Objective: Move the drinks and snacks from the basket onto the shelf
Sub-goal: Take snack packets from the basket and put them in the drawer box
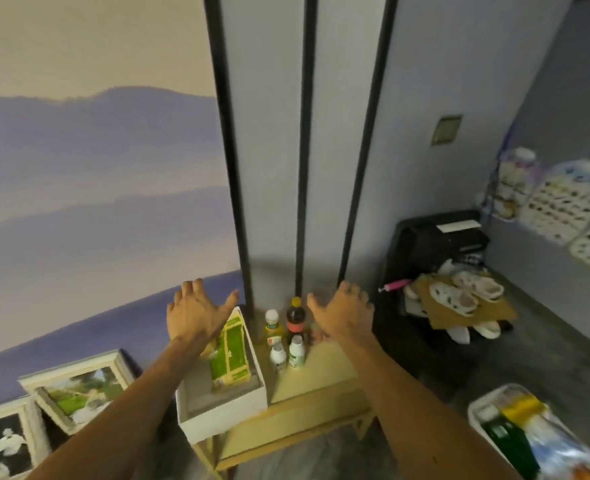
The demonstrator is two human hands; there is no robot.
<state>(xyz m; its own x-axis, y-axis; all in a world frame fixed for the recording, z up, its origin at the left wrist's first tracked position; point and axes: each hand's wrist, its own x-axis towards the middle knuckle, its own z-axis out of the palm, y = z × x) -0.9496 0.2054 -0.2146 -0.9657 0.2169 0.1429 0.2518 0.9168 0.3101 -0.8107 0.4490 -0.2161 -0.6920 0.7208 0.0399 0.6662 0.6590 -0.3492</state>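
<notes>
Grey floor [546, 362], single head view. We see a back wall in two parts: a purple mountain mural [96, 168] on the left and a grey panel wall with black vertical strips [349, 133] on the right.

A low light-wood shelf [321, 372] stands against the wall where the two parts meet. On its left end sits a white open-top box [217, 410]. A green-and-yellow carton [231, 351] lies tilted inside it, long axis running away from us toward the wall.

Just beside the box, at the back of the shelf, four bottles stand upright, caps up:
- a yellow bottle with white cap [273, 327]
- a dark cola bottle with yellow cap [295, 320]
- in front of them, one small white bottle [278, 356] and a second small white bottle [296, 351]

A white basket [477, 410] is at lower right, well apart from the shelf. It holds a dark green pack [508, 441] and a yellow packet [522, 407]. The rest of its load is too blurred to call.

Our left hand [196, 313] hovers over the far end of the box, fingers spread, holding nothing. Our right hand [345, 317] hovers to the right of the bottles, also spread and holding nothing. The hands are apart, with the taller bottles between them in the view.

At lower left, a white picture frame [75, 389] leans on the mural. At right there is a black bin [432, 237], with white clogs [466, 292] on brown cardboard [494, 313] in front of it.
</notes>
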